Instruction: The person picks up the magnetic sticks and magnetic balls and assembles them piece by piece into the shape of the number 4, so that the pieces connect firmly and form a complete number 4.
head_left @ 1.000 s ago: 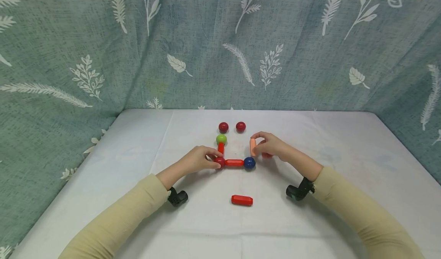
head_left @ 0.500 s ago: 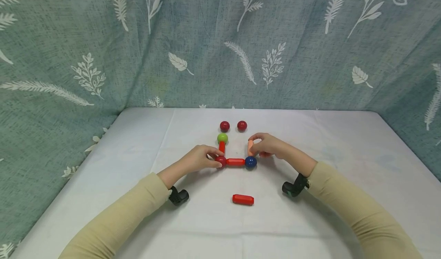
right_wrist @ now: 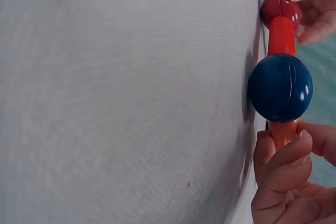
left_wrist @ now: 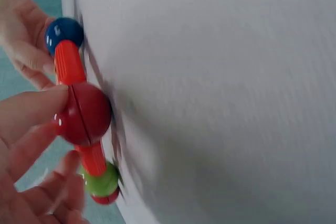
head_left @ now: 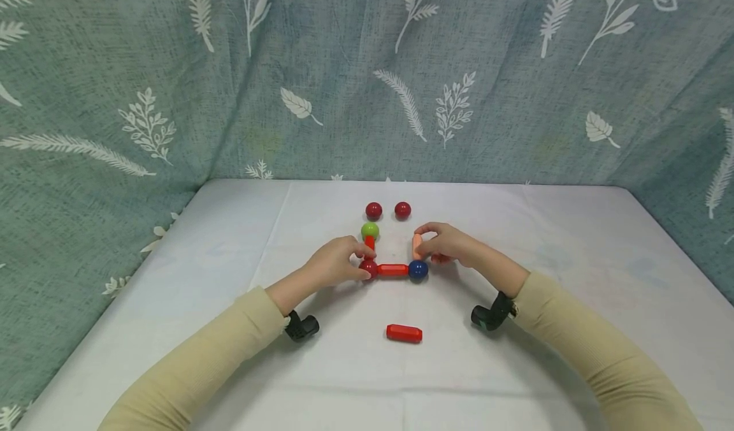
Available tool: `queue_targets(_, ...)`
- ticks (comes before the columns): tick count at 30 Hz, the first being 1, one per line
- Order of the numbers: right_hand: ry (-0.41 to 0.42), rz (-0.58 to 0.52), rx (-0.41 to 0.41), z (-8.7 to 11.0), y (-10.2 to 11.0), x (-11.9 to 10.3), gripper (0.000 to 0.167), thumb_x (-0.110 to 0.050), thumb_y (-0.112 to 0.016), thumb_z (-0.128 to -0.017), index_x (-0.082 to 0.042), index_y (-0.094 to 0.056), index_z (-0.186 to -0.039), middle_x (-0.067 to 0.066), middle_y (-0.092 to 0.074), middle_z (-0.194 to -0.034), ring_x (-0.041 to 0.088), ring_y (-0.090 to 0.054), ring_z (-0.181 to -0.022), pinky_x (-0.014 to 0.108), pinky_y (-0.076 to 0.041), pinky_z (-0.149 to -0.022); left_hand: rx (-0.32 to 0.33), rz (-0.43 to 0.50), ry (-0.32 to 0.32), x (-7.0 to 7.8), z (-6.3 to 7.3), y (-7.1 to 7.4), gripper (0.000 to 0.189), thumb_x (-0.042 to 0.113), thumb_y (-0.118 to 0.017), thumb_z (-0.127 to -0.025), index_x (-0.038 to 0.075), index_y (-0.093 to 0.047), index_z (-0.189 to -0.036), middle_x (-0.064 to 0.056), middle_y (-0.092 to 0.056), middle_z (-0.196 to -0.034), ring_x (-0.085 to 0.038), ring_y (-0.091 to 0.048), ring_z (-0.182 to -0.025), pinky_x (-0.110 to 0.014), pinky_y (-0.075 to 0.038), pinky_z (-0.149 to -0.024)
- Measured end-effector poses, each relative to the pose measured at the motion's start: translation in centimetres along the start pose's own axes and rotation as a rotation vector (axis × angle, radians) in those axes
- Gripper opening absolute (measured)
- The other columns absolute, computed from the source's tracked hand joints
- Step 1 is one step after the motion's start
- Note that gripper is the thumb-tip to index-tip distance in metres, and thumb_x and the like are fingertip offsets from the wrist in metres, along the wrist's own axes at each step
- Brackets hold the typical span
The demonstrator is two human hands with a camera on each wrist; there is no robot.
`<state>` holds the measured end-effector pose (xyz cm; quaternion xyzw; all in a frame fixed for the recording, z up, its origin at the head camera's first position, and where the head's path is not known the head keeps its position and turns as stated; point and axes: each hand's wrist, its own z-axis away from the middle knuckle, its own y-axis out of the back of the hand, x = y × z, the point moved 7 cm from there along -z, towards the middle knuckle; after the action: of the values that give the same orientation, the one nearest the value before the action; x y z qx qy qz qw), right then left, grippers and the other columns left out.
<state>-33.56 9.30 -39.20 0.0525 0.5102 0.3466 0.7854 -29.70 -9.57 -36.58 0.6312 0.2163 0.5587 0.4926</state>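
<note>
My left hand (head_left: 335, 264) is at a red ball (left_wrist: 84, 114) at the corner of a joined shape, its thumb on the ball and its other fingers loosely bent beside it. From that ball a red rod (head_left: 369, 245) runs back to a green ball (head_left: 369, 230). Another red rod (head_left: 393, 270) links it sideways to a blue ball (right_wrist: 281, 87). With thumb and fingers my right hand (head_left: 453, 243) pinches a light orange rod (head_left: 417, 247), whose near end meets the blue ball. Fingers partly cover this rod in the right wrist view.
Two loose red balls, a left one (head_left: 374, 211) and a right one (head_left: 402, 210), lie behind the shape. Nearer the front, a separate red rod (head_left: 404, 333) lies on the white tabletop (head_left: 321, 380). A patterned green cloth (head_left: 344, 118) hangs behind the table.
My right hand has brought the orange rod slightly left, up to the blue ball. The left hand stays at the red ball, its fingers raised a little and shifted.
</note>
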Motion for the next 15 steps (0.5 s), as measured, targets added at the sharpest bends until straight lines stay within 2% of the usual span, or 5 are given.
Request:
queue_targets(3,-0.004,-0.001,0.012,-0.1,0.1,0.1,0.050,-0.020,-0.062,-0.085,-0.015,-0.043,-0.132,0.002,-0.058,-0.075,0.012,-0.046,-0.053,0.020,-0.036,-0.052,0.014,-0.022,-0.036,1.0,-0.2,0.0,0.032,0.018,-0.073,-0.077,0.015,-0.068,-0.109,0.000,-0.060,-0.096,-0.015,-0.050,-0.082,-0.028,-0.043,-0.072)
queue_targets(7,-0.002,-0.001,0.025,-0.2,0.1,0.2,0.050,-0.020,-0.063,-0.085,-0.016,-0.045,-0.131,0.001,-0.059,-0.075,0.011,-0.046,-0.052,0.020,-0.035,-0.051,-0.006,-0.032,-0.074,2.1,-0.6,-0.6,0.029,0.018,-0.071,-0.080,0.015,-0.068,-0.109,0.002,-0.064,-0.093,-0.013,-0.050,-0.077,-0.025,-0.042,-0.068)
queue_targets(15,0.023,-0.008,0.015,-0.1,-0.2,0.0,0.050,-0.019,-0.062,-0.086,-0.014,-0.044,-0.133,0.002,-0.061,-0.081,0.009,-0.047,-0.051,0.020,-0.038,-0.051,-0.039,-0.062,-0.056,2.8,-1.0,-1.3,0.023,0.018,-0.070,-0.081,0.018,-0.071,-0.104,0.004,-0.067,-0.096,-0.012,-0.050,-0.072,-0.023,-0.039,-0.064)
